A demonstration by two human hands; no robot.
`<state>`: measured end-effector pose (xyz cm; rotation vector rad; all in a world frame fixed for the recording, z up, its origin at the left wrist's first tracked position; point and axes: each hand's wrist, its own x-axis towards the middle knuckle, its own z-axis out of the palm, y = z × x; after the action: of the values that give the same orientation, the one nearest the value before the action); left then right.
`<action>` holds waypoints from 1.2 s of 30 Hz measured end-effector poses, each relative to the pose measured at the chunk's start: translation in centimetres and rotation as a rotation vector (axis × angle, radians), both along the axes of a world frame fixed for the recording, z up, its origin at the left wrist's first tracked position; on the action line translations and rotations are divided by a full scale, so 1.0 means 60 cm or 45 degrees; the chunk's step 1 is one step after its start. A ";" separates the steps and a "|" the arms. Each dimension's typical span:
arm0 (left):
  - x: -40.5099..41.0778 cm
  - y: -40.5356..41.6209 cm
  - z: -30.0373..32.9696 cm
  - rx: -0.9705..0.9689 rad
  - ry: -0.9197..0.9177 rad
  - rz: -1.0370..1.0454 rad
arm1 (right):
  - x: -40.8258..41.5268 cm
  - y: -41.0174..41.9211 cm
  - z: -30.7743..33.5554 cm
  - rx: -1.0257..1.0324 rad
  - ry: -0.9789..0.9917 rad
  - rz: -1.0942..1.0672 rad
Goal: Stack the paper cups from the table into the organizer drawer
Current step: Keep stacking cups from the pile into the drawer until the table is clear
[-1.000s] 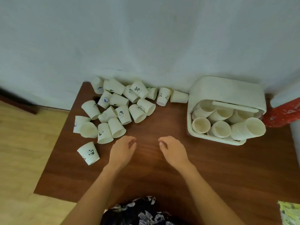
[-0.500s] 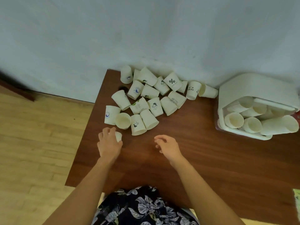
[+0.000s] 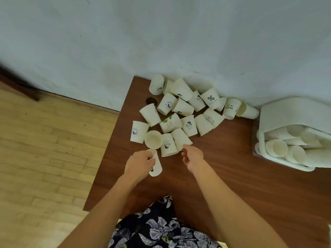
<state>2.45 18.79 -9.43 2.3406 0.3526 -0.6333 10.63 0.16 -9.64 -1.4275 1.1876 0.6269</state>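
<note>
One paper cup sits in the left hand, whose fingers curl round its upper wall near the rim while the base points down toward the person — a small dark print shows low on its side. Just beyond that grip, on the brown table, lies the heap of loose cups, most of them tipped on their sides, spreading away from the fingers toward the pale wall. Nearest the held cup is an open-mouthed cup facing up, with a cup bearing a dark figure print just to its right. The right hand hovers beside the left, well apart from the held cup, its fingers loosely curled and holding nothing; its fingertips reach the rim of a plain cup at the near edge of the heap, though whether they touch is hard to tell. Far to the right of both hands stands the white organizer drawer, pulled open, with stacked cups lying on their sides inside it, mouths toward the person. Wooden floor lies left of the table — and a floral garment shows between the forearms.
</note>
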 end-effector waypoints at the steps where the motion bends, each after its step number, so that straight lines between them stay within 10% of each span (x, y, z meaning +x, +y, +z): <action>1: 0.004 0.000 0.003 -0.010 -0.008 -0.030 | 0.001 -0.001 -0.002 -0.021 -0.013 -0.018; 17: 0.020 -0.122 0.121 -0.147 -0.356 -0.091 | -0.091 -0.167 0.108 -0.449 -0.636 0.242; 36: 0.127 -0.601 0.175 -0.011 -0.691 -0.353 | -0.069 -0.627 0.164 -0.901 -0.995 0.636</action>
<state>10.05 -17.28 1.08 2.4569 -0.2230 -0.1012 6.46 -37.45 0.17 -2.3110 0.4091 -0.0972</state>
